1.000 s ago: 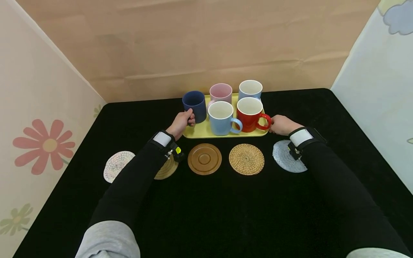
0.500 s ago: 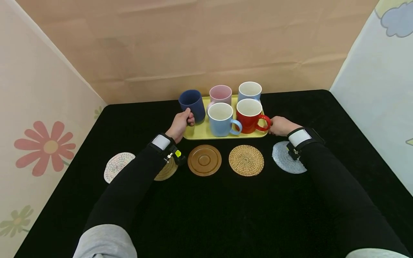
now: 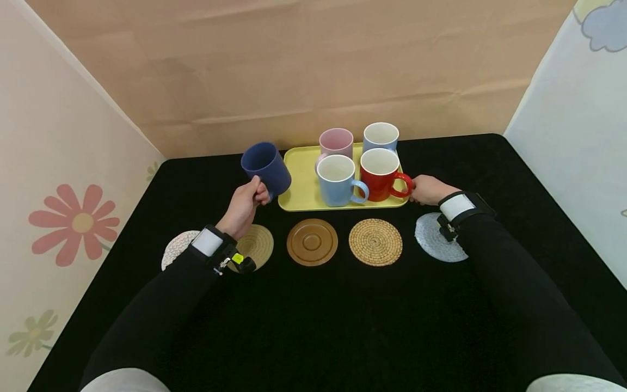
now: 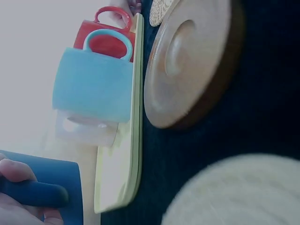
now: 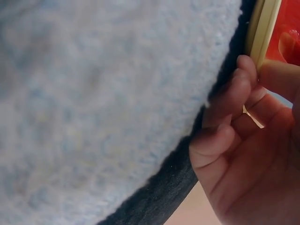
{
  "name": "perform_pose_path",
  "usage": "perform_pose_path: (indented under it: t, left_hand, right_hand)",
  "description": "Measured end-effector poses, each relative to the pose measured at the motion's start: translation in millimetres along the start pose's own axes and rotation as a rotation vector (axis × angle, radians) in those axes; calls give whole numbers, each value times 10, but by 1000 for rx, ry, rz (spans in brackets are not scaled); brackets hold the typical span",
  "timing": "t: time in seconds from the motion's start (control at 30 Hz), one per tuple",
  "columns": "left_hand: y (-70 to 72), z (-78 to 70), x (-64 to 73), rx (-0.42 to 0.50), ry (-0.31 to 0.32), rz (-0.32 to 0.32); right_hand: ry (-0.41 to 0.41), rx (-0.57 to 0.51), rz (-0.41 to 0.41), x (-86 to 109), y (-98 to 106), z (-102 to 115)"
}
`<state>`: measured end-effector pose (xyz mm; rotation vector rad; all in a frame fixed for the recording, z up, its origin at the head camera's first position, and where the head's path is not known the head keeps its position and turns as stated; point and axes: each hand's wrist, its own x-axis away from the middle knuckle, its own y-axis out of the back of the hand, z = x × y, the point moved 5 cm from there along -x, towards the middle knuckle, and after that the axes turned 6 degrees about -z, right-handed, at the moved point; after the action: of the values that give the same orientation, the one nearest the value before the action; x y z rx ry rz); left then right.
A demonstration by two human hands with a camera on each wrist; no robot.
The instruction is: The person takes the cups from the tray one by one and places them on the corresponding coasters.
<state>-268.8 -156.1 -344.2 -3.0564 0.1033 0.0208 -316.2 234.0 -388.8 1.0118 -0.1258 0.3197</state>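
Note:
My left hand [image 3: 244,204] grips the handle of a dark blue mug [image 3: 266,167], which is tilted and off the tray, left of it. The left wrist view shows the fingers curled round that mug's handle [image 4: 33,193]. My right hand [image 3: 430,190] is at the right end of the yellow tray [image 3: 299,190], beside the red mug's handle. In the right wrist view its thumb and fingers pinch the tray's rim [image 5: 263,33]. On the tray stand a red mug [image 3: 376,184], a light blue mug [image 3: 335,188], a pink mug [image 3: 336,142] and a blue-and-white mug [image 3: 380,137].
Several round coasters lie in a row before the tray: a speckled white one [image 3: 176,247], partly behind the left sleeve, a beige one [image 3: 259,245], a brown wooden one [image 3: 312,243], a woven straw one [image 3: 375,242] and a pale blue one [image 3: 433,242]. Black cloth covers the table [image 3: 313,321].
The dark blue mug has left the tray and moved left with my left hand, tilting as it went. My right hand has stayed at the tray's right end.

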Motion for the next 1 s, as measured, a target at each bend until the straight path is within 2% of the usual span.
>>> perform_pose_path:
  t: [0.3, 0.53, 0.7, 1.0]
  left_hand:
    - [491, -3, 453, -4, -24, 26]
    - [822, -19, 798, -34, -85, 24]
    - [1025, -57, 985, -66, -116, 6]
    - [1300, -106, 1241, -74, -169, -2]
  right_hand:
    - [4, -10, 24, -30, -15, -7]
    - [1, -2, 24, -65, -26, 7]
    - [15, 9, 24, -73, -20, -31]
    - [18, -12, 9, -17, 22, -89]
